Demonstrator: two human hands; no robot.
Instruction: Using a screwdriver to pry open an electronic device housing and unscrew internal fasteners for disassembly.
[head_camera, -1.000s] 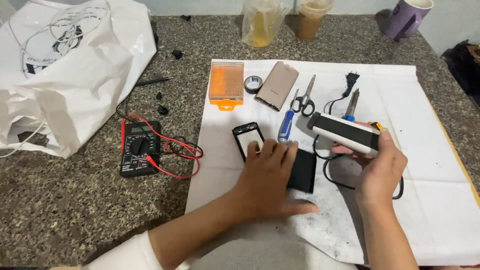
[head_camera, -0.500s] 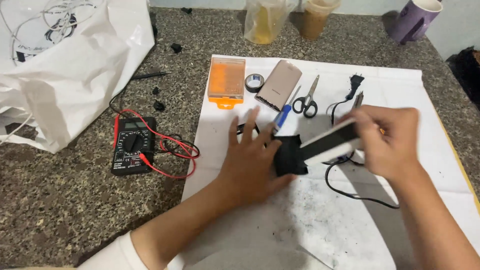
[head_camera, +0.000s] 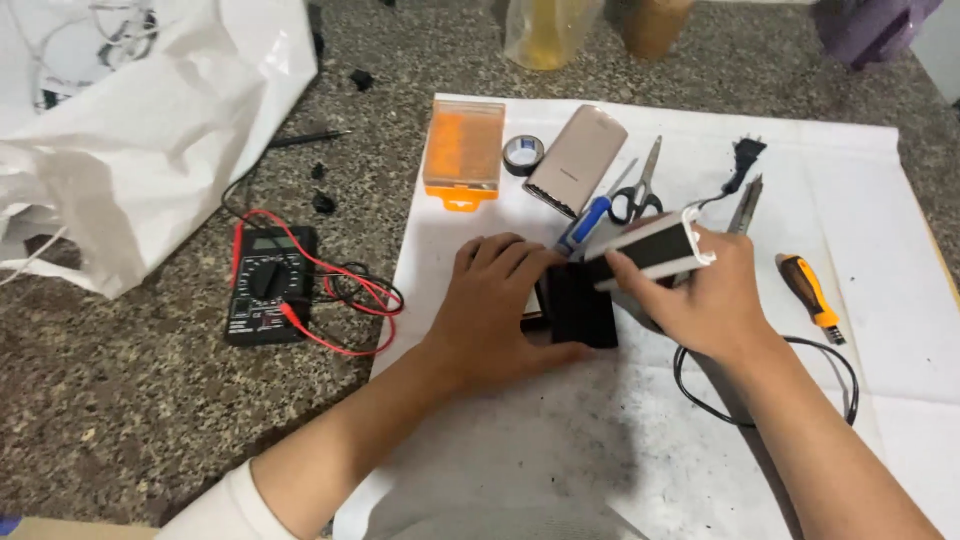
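On the white paper sheet (head_camera: 560, 440) spread over the granite counter, a flat black block (head_camera: 583, 312) lies under the left hand (head_camera: 497, 305), whose fingers press down and curl round its near edge. Touching its top right, the right hand (head_camera: 700, 300) grasps a white-and-black box-shaped device (head_camera: 652, 246). Behind lie scissors (head_camera: 640, 190), an orange case (head_camera: 463, 152) and, left of the sheet, a multimeter (head_camera: 268, 283).

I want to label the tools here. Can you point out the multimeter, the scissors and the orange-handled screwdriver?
multimeter (head_camera: 268, 285): head view, on its round dial.
scissors (head_camera: 640, 185): head view, on the blades near the pivot.
orange-handled screwdriver (head_camera: 806, 290): head view, on the handle.
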